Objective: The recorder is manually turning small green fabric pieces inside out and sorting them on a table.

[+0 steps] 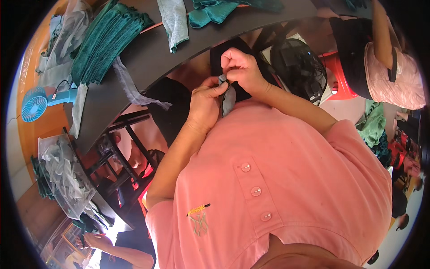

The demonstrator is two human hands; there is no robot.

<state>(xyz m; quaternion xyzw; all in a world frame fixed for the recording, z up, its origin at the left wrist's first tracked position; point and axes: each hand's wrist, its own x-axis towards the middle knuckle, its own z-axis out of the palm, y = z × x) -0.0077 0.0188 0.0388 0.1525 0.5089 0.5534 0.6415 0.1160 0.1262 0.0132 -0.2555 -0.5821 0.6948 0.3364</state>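
Observation:
Close in front of my chest, both hands are together over a small piece of grey fabric [229, 99] with a dark edge. My left hand [206, 101] is closed, pinching the top of the fabric between thumb and fingers while the rest hangs below. Right beside it, my right hand [245, 71] is curled shut, its fingertips at the fabric's upper end. Whatever those fingertips hold is hidden or too small to name.
Beyond my hands runs a dark table [145, 54] with a stack of green velvet pieces [109, 42], pale strips [174, 22] and a small blue fan [35, 104]. A black fan [298, 69] stands right. Other people [130, 255] work lower left and upper right.

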